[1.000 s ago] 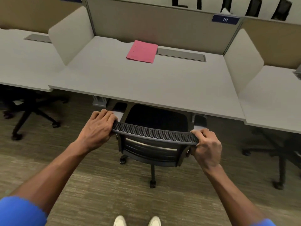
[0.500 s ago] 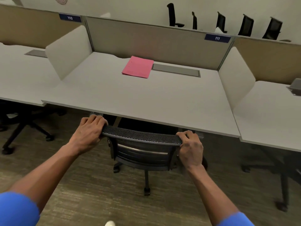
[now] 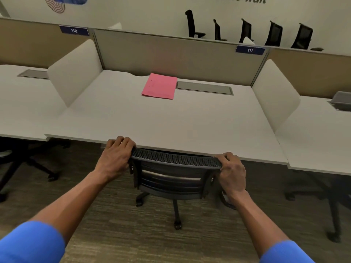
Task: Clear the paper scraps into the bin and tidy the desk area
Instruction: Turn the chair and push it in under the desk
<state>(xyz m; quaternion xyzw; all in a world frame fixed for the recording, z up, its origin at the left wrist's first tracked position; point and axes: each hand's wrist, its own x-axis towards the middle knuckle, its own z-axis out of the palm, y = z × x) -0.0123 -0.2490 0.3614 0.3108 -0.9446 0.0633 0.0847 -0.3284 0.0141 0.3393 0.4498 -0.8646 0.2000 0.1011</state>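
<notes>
A black mesh office chair (image 3: 174,175) stands tucked against the front edge of the grey desk (image 3: 163,126), its seat hidden beneath the desktop. My left hand (image 3: 115,156) grips the left end of the chair's top rail. My right hand (image 3: 232,171) grips the right end of the same rail. A pink folder (image 3: 160,86) lies flat at the back of the desk, next to a grey cable hatch (image 3: 204,87). No paper scraps or bin are in view.
White side dividers (image 3: 74,73) (image 3: 275,93) and a back partition (image 3: 176,56) fence the desk. Neighbouring desks flank it, with another chair's base (image 3: 20,164) under the left one. Several black chairs (image 3: 247,31) stand along the far wall. Carpet lies underfoot.
Both hands have pushed the chair forward, so its seat has gone under the desk and its back now meets the desk edge. The view has tilted upward.
</notes>
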